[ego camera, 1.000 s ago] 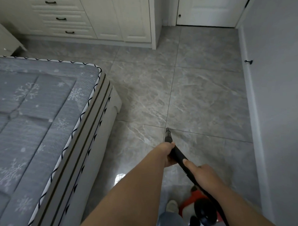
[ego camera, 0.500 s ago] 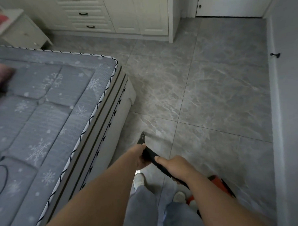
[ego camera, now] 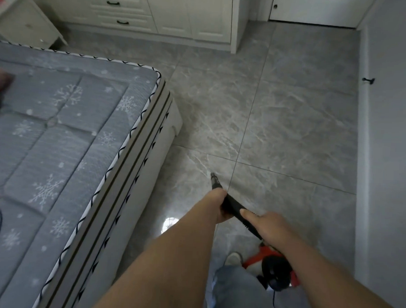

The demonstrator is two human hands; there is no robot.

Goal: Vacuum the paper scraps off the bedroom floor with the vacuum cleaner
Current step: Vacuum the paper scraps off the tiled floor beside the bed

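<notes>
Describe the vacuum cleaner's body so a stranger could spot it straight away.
Start at the bed on the left, then drop to the grey tiled floor at the bottom of the view, beside the person's shoe. The vacuum cleaner's body sits there, under the right forearm: the only red and black thing on the floor.

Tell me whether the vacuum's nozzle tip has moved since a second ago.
Yes. The nozzle tip was at the grout crossing; now it sits left of it, nearer the bed.

The room is dim and grey, a small bright glare spot shines on the floor tiles, the mattress looks slightly blurred, and lines bend at the edges.
</notes>
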